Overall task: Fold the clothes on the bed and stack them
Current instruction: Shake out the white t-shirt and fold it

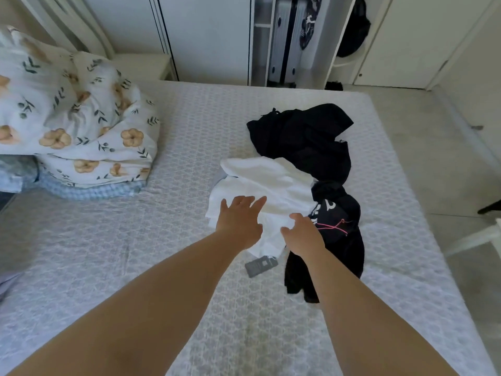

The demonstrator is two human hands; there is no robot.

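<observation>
A crumpled white garment lies in the middle of the bed. Behind it, farther away, sits a bunched black garment. A second black garment with pink and white print lies to the right of the white one, and a grey tag lies on the bed at the white one's near edge. My left hand hovers over the white garment's near left edge with fingers spread. My right hand reaches over where white and black cloth meet, fingers apart, holding nothing.
A heap of floral bedding on a blue checked layer fills the bed's far left. Beyond the bed stand white wardrobe doors and an open compartment with a suitcase. Tiled floor runs along the right side.
</observation>
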